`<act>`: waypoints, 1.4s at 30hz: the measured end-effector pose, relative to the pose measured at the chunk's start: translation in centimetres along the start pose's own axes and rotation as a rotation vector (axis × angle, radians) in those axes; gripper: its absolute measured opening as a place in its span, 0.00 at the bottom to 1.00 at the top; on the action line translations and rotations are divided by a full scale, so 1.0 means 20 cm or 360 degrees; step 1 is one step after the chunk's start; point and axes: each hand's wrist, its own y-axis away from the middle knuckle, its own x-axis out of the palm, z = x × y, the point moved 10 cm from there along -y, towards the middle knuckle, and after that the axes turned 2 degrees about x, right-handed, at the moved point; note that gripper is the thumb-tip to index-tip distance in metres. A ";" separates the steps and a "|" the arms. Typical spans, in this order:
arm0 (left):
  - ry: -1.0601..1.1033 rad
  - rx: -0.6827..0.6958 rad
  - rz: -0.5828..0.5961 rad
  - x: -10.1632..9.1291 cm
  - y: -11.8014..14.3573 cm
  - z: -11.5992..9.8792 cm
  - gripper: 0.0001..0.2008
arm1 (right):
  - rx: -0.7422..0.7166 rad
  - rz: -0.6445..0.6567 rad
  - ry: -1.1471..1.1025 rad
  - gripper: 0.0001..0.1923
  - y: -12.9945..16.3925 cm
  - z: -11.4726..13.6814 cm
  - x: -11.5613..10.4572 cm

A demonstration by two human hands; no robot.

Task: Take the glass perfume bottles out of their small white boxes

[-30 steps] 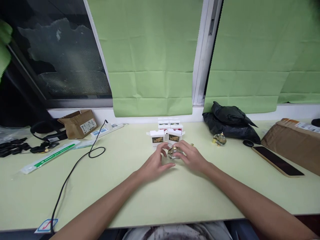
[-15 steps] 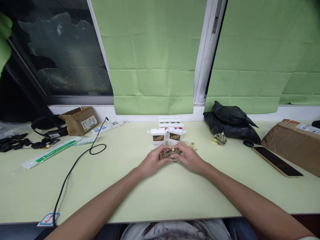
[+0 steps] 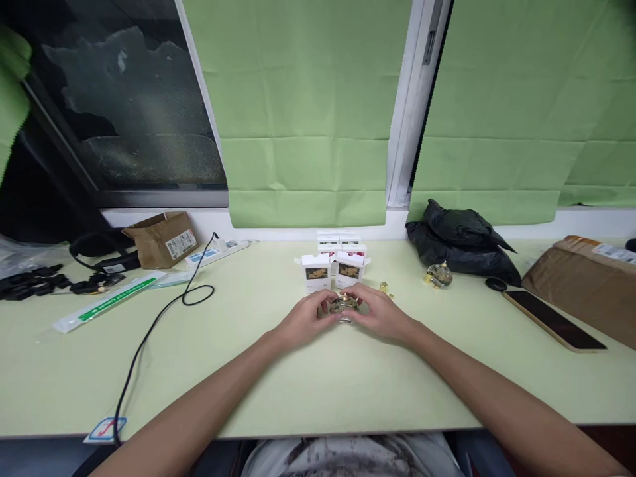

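A small round glass perfume bottle (image 3: 344, 305) with a gold-coloured neck stands upright near the middle of the table. My left hand (image 3: 307, 319) grips it from the left, thumb low on the near side. From the right, my right hand (image 3: 381, 313) closes on it, fingers behind the rim. Parts of the bottle's sides are hidden by my fingers. Just beyond stand two white boxes, a left box (image 3: 317, 272) and a right box (image 3: 348, 270), with flaps up. Small gold-coloured parts (image 3: 384, 287) lie beyond my right hand.
Farther right is a similar glass bottle (image 3: 439, 274) beside black plastic bags (image 3: 462, 245). A phone (image 3: 554, 321) and a cardboard package (image 3: 586, 285) lie at the right. A black cable (image 3: 149, 331), power strip (image 3: 218, 252) and open carton (image 3: 161, 240) occupy the left. More boxes (image 3: 342, 242) stand behind.
My right thumb has shifted slightly down and outward on the bottle, showing more of its front. Both hands stay on it. The whole view has shifted slightly.
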 end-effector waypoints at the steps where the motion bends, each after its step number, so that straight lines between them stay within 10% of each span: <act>1: -0.0005 -0.0004 0.0000 0.00 0.00 0.00 0.17 | 0.0000 -0.0013 0.0023 0.19 0.00 0.00 -0.01; 10: -0.0105 -0.0108 -0.0030 -0.03 0.01 0.01 0.15 | 0.0226 -0.0521 0.0583 0.13 -0.02 -0.15 -0.29; 16: -0.0150 -0.0165 0.0016 -0.03 0.02 0.04 0.16 | 0.0806 -0.0331 0.1154 0.13 0.00 -0.35 -0.41; 42: -0.0195 -0.0070 0.0060 -0.03 0.03 0.03 0.22 | 0.1230 0.0339 0.1427 0.18 0.09 -0.44 -0.19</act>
